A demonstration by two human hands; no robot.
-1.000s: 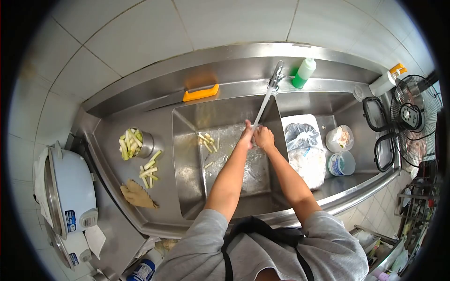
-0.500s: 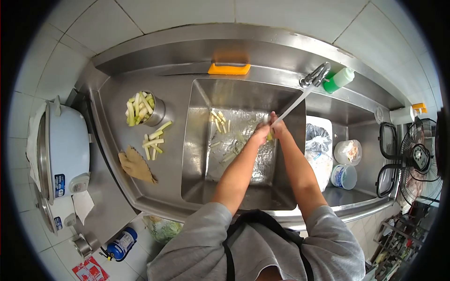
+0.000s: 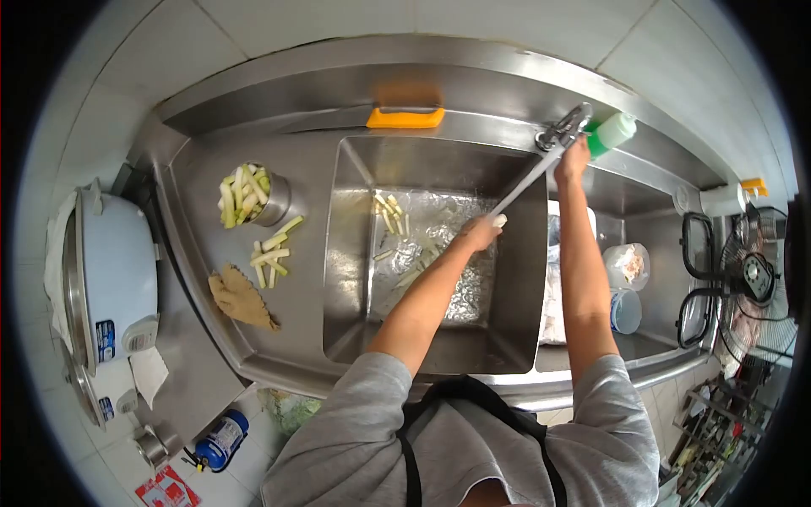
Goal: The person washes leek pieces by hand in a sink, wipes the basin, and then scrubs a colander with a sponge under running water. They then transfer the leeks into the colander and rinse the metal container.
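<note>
My left hand is in the steel sink, closed on a pale vegetable piece under the water stream. My right hand has reached up to the faucet and rests on its handle. Several cut vegetable sticks lie on the sink bottom.
A metal cup of vegetable sticks and loose sticks sit on the left drainboard beside a brown cloth. A knife with an orange handle lies behind the sink. Green bottle, tubs and fan at right; rice cooker left.
My right hand has left the piece held under the stream and moved up to the faucet. My left hand stays under the water. The view shifted slightly.
</note>
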